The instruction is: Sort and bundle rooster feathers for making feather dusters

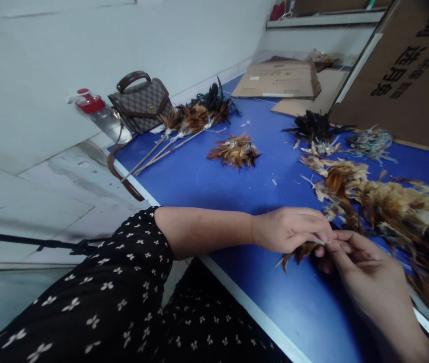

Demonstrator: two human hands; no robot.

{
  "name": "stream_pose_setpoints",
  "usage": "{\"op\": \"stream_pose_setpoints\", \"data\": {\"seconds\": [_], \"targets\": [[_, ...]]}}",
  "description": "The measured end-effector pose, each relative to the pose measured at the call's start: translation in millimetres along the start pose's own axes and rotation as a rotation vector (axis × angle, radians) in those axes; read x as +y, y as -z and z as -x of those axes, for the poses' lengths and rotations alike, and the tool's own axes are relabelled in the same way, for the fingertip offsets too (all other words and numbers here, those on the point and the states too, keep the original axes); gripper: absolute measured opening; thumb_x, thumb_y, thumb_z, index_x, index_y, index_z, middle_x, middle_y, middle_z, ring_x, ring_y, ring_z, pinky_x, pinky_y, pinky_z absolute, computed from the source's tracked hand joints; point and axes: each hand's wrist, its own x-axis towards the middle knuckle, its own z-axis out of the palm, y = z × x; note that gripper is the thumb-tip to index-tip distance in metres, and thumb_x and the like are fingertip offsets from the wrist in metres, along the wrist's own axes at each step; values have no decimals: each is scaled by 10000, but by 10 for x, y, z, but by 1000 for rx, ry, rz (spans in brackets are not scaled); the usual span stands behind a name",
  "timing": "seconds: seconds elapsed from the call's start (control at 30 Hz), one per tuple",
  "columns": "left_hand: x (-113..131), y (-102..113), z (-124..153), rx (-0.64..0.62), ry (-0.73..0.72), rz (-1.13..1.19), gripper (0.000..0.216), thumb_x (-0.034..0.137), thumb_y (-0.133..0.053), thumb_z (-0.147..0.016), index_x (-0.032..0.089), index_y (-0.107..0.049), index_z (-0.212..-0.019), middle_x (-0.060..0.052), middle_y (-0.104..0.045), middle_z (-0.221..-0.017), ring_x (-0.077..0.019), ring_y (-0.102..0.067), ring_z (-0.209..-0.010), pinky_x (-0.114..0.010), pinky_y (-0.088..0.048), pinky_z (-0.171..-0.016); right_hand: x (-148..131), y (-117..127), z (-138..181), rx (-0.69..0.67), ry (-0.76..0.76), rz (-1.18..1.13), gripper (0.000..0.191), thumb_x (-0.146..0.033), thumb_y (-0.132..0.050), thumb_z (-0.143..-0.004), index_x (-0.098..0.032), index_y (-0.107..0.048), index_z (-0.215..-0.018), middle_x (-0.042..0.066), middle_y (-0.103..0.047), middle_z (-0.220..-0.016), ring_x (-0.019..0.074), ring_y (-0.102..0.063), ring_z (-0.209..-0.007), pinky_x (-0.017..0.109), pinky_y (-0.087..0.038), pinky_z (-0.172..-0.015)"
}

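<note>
My left hand is closed round a small bunch of brown feathers, whose dark tips hang out below the palm. Fingers pinched, my right hand meets the left fingertips at the pale quill end of the bunch. Exactly what lies between the right fingertips is hidden. Just beyond both hands spreads a large heap of tan and brown feathers. A small brown feather pile lies farther off on the blue table.
Feather bundles on sticks lie at the far left, beside a patterned handbag and a red-capped bottle. Black feathers and bluish feathers sit before a large cardboard box. Flat cardboard rests at the back.
</note>
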Motion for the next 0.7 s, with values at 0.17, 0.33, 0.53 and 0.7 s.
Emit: {"op": "stream_pose_setpoints", "data": {"seconds": [0.17, 0.33, 0.53, 0.7], "targets": [[34, 36, -34, -74, 147, 83, 163, 127, -651, -1080, 196, -794, -1042, -146, -857, -1190, -224, -820, -1183, -371, -632, -1172, 138, 1, -46, -30, 25, -28, 732, -917, -942, -793, -226, -843, -1013, 76, -804, -797, 171, -679, -575, 251, -567, -513], [127, 93, -53, -63, 261, 45, 129, 156, -696, -1067, 215, -806, -1034, -61, -804, -943, -199, -781, -983, -344, -605, -1099, 176, -9, -76, -54, 80, 7, 715, -910, -902, -849, -213, -854, -1000, 75, -797, -773, 183, -694, -585, 266, -596, -535], [109, 101, -78, -62, 361, 44, 129, 140, -767, -1040, 208, -766, -930, -26, -769, -902, -176, -727, -925, -328, -577, -1013, 204, 84, -87, -18, 204, 254, 624, -862, -771, -941, -246, -863, -977, 26, -757, -675, 188, -667, -519, 272, -520, -479], [67, 7, -88, -6, 669, 210, 127, 114, -845, -1013, 183, -738, -1014, 9, -787, -905, -120, -738, -859, -285, -583, -926, 165, 207, -75, 22, 286, 435, 608, -873, -681, -954, -290, -840, -893, 20, -762, -664, 202, -682, -475, 299, -510, -444]]}}
